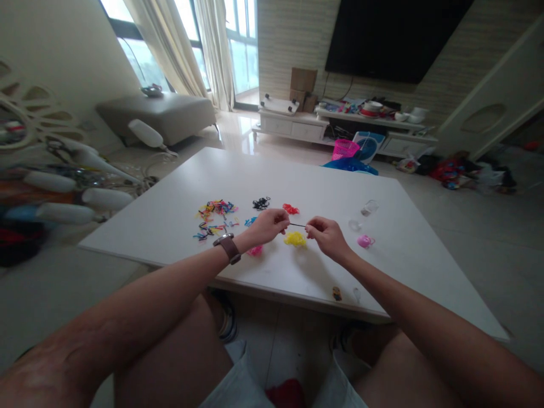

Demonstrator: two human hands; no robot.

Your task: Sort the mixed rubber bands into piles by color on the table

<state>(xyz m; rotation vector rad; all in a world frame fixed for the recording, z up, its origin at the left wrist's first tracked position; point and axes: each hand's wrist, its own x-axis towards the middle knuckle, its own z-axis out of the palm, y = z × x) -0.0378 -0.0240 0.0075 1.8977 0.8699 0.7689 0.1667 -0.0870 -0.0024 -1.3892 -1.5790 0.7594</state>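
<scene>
Between my two hands a thin black rubber band (297,225) is stretched taut above the table. My left hand (272,225), with a watch on the wrist, pinches one end, and my right hand (325,235) pinches the other. Just below them lies a pile of yellow bands (295,239). Behind are a red pile (290,209) and a black pile (260,203). A blue pile (250,221) and a pink pile (255,250) are partly covered by my left hand and arm. Farther left spreads a mixed multicoloured heap (216,209).
The white table (255,170) carries a clear jar (369,208), a pink item (365,241) and a small yellow figure (336,293) on its right side. A lamp with white shades (147,134) stands by the left edge. Beyond is a low TV cabinet (293,127).
</scene>
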